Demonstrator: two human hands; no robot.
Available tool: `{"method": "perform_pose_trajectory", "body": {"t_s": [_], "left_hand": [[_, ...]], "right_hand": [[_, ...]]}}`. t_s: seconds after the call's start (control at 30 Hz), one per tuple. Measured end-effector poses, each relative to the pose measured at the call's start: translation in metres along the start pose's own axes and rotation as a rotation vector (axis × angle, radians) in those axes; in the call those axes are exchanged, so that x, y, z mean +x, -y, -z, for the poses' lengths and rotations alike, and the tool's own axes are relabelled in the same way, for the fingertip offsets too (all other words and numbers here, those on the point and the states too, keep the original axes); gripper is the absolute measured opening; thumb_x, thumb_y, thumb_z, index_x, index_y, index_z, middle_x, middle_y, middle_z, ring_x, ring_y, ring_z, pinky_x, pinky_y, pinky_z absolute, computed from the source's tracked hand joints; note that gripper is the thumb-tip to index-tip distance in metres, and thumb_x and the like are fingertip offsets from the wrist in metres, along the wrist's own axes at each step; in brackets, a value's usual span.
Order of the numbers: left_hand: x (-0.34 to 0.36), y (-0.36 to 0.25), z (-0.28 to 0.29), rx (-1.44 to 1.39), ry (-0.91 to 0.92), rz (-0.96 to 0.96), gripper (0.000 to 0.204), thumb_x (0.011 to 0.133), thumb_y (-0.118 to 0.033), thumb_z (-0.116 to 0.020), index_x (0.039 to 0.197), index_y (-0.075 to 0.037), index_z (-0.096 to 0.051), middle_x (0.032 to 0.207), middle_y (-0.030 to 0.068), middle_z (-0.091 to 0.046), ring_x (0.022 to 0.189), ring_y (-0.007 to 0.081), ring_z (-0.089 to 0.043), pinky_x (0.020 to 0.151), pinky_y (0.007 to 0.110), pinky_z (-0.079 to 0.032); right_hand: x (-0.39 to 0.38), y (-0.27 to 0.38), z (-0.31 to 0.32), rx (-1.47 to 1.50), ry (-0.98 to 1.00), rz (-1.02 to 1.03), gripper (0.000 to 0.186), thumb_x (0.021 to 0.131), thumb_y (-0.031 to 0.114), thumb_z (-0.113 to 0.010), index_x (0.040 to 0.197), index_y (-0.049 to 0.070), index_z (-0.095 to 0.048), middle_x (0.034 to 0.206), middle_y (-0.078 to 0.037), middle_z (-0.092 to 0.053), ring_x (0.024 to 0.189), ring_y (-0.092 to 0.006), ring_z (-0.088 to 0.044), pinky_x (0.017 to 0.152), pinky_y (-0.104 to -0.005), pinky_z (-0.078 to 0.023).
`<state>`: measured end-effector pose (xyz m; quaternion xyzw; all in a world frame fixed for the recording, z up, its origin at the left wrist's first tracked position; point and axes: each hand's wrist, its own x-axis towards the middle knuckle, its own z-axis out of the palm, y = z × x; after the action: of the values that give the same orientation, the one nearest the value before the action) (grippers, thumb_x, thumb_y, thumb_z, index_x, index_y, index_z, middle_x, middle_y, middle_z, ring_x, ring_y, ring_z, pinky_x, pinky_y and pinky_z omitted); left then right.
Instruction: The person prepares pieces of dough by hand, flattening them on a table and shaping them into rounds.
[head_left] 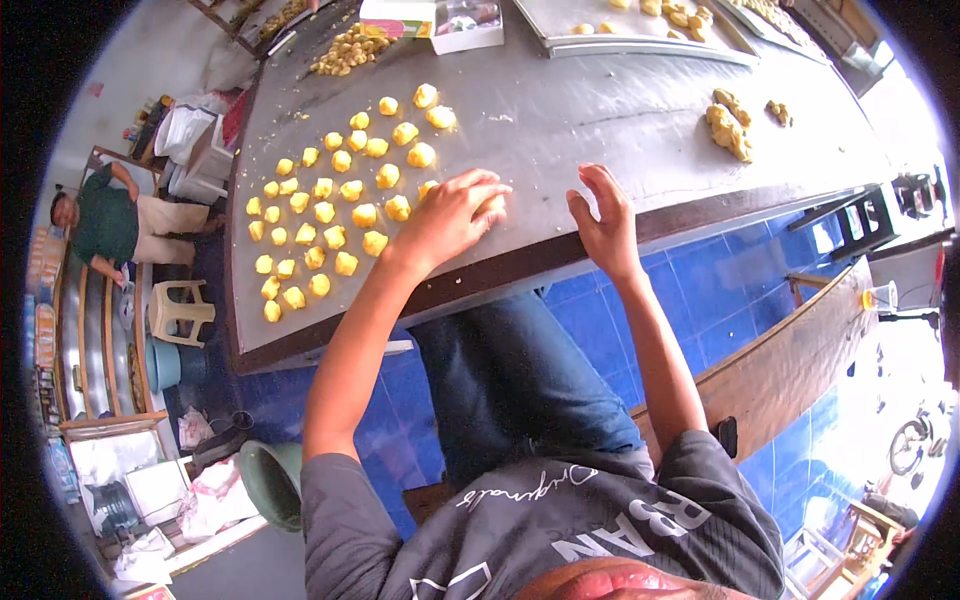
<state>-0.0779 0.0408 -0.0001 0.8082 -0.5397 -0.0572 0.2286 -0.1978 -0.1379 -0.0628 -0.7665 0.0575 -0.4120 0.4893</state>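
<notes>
My left hand (455,218) is just above the near part of the metal-topped table (560,120), its fingers curled over. A small yellowish patch shows under its fingertips, too blurred to name. To the right, my right hand (606,225) is over the table's front edge, fingers stretched up and thumb apart, holding nothing. Left of my hands, many small yellow dough balls (364,215) lie in loose rows. One dough ball (428,188) is partly hidden behind my left hand. Brownish dough lumps (729,130) lie farther right, with a smaller lump (779,113) beside them.
A pile of small tan pieces (347,52) and an opened box (467,25) are at the far side. A tray (640,45) holds more pieces. A person (110,222) stands at the left near a plastic stool (181,312). A wooden bench (770,375) is at right.
</notes>
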Motion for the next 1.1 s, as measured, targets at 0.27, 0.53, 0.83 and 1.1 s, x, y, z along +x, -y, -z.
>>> {"method": "perform_pose_trajectory", "body": {"t_s": [0.27,0.53,0.83,1.1], "left_hand": [[0.007,0.010,0.002,-0.002,-0.125,-0.082,0.025,0.081,-0.014,-0.060,0.106,-0.007,-0.060,0.109,0.0106,-0.058,0.096,0.0294,-0.057,0.085,0.038,-0.046],[0.013,0.016,0.005,-0.005,0.008,-0.050,0.029,0.080,-0.016,-0.062,0.108,-0.008,-0.061,0.115,0.0126,-0.057,0.103,0.0296,-0.056,0.089,0.038,-0.044],[0.018,0.017,0.007,-0.174,-0.045,-0.101,0.044,0.075,-0.022,-0.069,0.115,-0.012,-0.058,0.122,0.0131,-0.054,0.115,0.0314,-0.048,0.097,0.039,-0.039],[0.034,0.016,0.005,0.058,0.072,-0.029,0.030,0.077,-0.024,-0.066,0.104,-0.011,-0.063,0.099,0.0117,-0.058,0.092,0.0292,-0.057,0.082,0.037,-0.046]], "right_hand": [[0.000,0.002,-0.001,0.018,0.015,-0.013,0.026,0.077,0.001,-0.058,0.102,-0.004,-0.054,0.100,-0.018,-0.057,0.094,-0.0307,-0.059,0.083,-0.0340,-0.046],[0.000,0.003,-0.002,0.054,0.017,-0.015,0.025,0.078,0.001,-0.058,0.103,-0.004,-0.053,0.100,-0.017,-0.057,0.094,-0.0285,-0.059,0.084,-0.0336,-0.046],[-0.002,0.000,-0.002,0.030,0.017,-0.045,0.025,0.079,0.002,-0.057,0.102,-0.005,-0.053,0.099,-0.017,-0.057,0.094,-0.0288,-0.059,0.083,-0.0335,-0.047],[-0.006,-0.007,0.000,0.045,-0.018,-0.037,0.023,0.078,0.003,-0.058,0.100,-0.005,-0.054,0.096,-0.019,-0.057,0.091,-0.0311,-0.059,0.082,-0.0340,-0.047]]}}
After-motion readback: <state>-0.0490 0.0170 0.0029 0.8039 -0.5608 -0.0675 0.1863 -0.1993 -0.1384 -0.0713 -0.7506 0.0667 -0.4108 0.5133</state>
